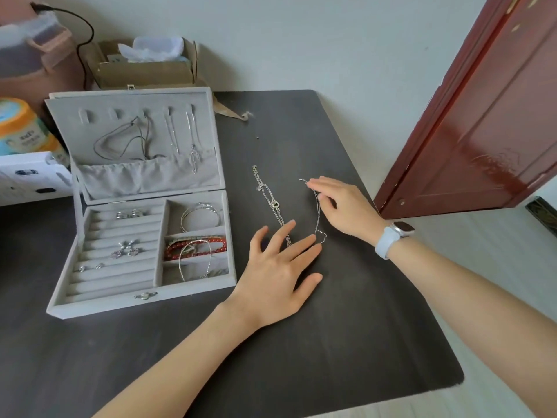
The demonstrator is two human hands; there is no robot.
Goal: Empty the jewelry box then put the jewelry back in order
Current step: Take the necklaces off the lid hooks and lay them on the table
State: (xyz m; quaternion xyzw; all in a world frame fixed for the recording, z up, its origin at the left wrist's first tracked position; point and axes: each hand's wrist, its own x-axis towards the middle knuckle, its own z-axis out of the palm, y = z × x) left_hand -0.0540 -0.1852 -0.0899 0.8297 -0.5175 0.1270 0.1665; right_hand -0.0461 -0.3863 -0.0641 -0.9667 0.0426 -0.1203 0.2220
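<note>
The grey velvet jewelry box (pixel 193 286) stands open at the left of the dark table (pixel 331 327). Its lid holds a black cord necklace (pixel 120 140) and silver chains (pixel 193 140). Rings and earrings (pixel 126 247) sit in the ring rolls, a silver bangle (pixel 200 217) and red bead bracelets (pixel 196 247) in the right compartments. Two thin silver chains lie on the table. My left hand (pixel 277 273) rests with spread fingers on the lower end of the thicker chain (pixel 268 194). My right hand (pixel 340 203) pinches the finer chain (pixel 318 218) near its upper end.
A cardboard box (pixel 144 64) with plastic wrap, a pink bag (pixel 36 55), an orange-lidded tub (pixel 21 128) and a white carton (pixel 30 176) crowd the back left. A dark red door (pixel 482 116) stands close to the table's right edge.
</note>
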